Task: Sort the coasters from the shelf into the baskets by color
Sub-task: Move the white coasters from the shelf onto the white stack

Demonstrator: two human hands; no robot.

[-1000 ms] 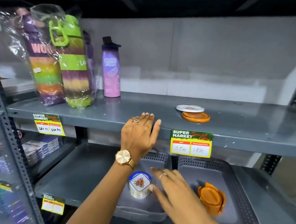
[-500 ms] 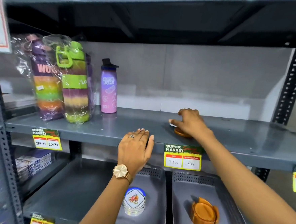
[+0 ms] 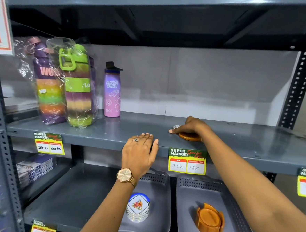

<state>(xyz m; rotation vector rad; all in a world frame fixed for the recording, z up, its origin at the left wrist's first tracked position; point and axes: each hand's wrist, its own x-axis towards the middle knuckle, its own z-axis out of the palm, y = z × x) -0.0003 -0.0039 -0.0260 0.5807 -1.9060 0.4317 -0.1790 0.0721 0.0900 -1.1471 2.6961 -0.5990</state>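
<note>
white coaster (image 3: 176,126) mostly hidden under right hand (image 3: 189,126), right basket (image 3: 182,208) cut off below

Middle shelf (image 3: 111,133): grey metal; holds two wrapped striped bottles (image 3: 65,86), a purple bottle (image 3: 112,93), an orange coaster (image 3: 189,136) and a white coaster (image 3: 176,126).
Lower shelf (image 3: 74,197): left basket (image 3: 161,225) and right basket (image 3: 182,226) side by side, boxes (image 3: 34,167) at left.

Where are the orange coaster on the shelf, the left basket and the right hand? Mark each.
orange coaster (image 3: 189,136), head view, exposed front rim.
left basket (image 3: 167,204), head view, right wall.
right hand (image 3: 189,126), head view, back of the hand.
</note>
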